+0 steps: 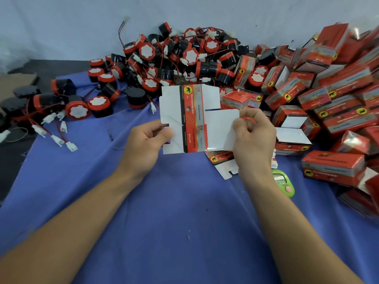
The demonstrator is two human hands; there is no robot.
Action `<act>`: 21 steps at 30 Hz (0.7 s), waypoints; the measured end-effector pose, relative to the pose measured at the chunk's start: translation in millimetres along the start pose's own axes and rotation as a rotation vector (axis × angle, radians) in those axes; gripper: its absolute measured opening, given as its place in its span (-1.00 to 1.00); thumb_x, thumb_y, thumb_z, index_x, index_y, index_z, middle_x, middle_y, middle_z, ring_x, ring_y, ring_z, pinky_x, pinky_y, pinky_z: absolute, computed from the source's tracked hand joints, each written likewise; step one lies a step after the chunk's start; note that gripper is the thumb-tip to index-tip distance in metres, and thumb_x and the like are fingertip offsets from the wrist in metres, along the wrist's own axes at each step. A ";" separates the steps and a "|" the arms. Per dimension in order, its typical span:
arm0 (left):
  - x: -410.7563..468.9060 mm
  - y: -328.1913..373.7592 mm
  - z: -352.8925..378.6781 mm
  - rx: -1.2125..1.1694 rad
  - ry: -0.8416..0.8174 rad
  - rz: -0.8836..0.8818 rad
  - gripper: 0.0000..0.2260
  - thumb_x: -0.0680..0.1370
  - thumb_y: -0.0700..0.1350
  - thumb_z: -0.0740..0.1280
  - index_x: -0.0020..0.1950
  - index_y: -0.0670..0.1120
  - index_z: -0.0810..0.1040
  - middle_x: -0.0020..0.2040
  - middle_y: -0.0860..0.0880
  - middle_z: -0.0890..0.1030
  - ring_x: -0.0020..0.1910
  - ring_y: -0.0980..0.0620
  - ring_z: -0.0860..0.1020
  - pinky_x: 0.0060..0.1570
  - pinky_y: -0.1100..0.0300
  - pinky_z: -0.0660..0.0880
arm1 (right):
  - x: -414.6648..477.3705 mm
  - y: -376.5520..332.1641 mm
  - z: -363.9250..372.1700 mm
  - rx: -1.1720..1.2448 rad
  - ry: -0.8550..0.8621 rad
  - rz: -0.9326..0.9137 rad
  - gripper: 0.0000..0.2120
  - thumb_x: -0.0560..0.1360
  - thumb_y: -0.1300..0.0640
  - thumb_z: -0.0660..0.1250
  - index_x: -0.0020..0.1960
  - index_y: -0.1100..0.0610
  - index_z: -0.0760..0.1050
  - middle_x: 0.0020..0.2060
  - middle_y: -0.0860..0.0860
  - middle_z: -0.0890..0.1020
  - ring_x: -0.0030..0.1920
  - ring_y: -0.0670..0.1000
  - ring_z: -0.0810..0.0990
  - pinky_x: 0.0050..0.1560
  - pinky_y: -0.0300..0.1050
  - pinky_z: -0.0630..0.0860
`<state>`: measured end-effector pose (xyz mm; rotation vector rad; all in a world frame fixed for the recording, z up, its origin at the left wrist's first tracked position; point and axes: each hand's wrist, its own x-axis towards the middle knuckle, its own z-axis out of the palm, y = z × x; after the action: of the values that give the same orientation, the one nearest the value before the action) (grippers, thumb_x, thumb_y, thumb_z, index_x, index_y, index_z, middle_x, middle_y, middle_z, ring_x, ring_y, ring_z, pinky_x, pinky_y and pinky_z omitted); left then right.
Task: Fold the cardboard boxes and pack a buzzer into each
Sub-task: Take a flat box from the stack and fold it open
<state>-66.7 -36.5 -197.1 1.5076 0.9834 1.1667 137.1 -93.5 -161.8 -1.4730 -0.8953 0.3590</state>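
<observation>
A flat, unfolded cardboard box (190, 117), white inside with a red and grey printed strip, is held up over the blue cloth in the middle of the view. My left hand (147, 138) pinches its lower left flap between thumb and fingers. My right hand (253, 132) grips its right flap with curled fingers. A big heap of red-and-black buzzers (174, 58) with red wires and white plugs lies behind the box, spreading to the left. More flat box blanks (223, 162) lie on the cloth under my right hand.
Folded red boxes (328, 103) are piled along the right side, some open-ended. A green hand counter (284, 182) lies by my right wrist. Loose buzzers and plugs (61, 132) lie at the left. Blue cloth (174, 212) covers the table; a white wall stands behind.
</observation>
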 end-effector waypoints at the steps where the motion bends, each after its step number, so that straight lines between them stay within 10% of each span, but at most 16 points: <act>1: 0.6 1.0 0.0 -0.055 -0.009 -0.033 -0.81 0.64 -0.21 0.35 0.08 0.00 0.74 0.08 -0.03 0.76 0.14 -0.14 0.70 0.24 -0.14 0.61 | -0.2 0.4 0.0 -0.030 -0.007 0.022 -0.82 0.58 0.25 0.29 -0.05 0.00 0.55 -0.41 -0.06 0.56 -0.40 -0.15 0.43 -0.34 -0.23 0.37; 7: 2.2 3.5 0.8 -0.163 -0.045 -0.154 -0.78 0.60 -0.26 0.38 -0.10 -0.06 0.80 0.03 -0.17 0.76 0.04 -0.19 0.73 0.11 -0.03 0.68 | -26.7 -6.9 12.2 -0.582 -0.020 -0.482 -0.55 0.42 0.33 0.37 0.26 0.03 0.58 0.20 0.08 0.63 0.26 0.12 0.44 0.19 0.06 0.46; 11: 3.9 2.2 -4.7 -0.140 0.001 -0.130 -0.80 0.54 -0.29 0.44 -0.16 -0.06 0.80 -0.05 -0.12 0.77 -0.05 -0.05 0.74 0.03 0.14 0.67 | -35.9 -2.6 25.6 -0.596 -0.308 -0.436 -0.53 0.52 0.17 0.42 0.42 0.06 0.49 0.56 0.05 0.35 0.55 0.11 0.21 0.51 0.04 0.22; 21: 1.4 3.3 -7.1 -0.350 0.029 -0.188 -0.80 0.37 -0.15 0.38 -0.12 -0.09 0.79 -0.01 -0.17 0.74 -0.04 -0.18 0.69 0.06 -0.10 0.62 | -46.3 -5.3 34.4 -0.390 -0.412 -0.481 -0.24 0.38 0.03 0.57 0.45 -0.06 0.24 0.36 -0.12 0.42 0.27 -0.02 0.45 0.14 -0.13 0.46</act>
<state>-73.1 -34.4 -193.0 1.1002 0.8667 1.1587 81.5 -102.8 -175.3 -1.4940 -1.6847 0.1294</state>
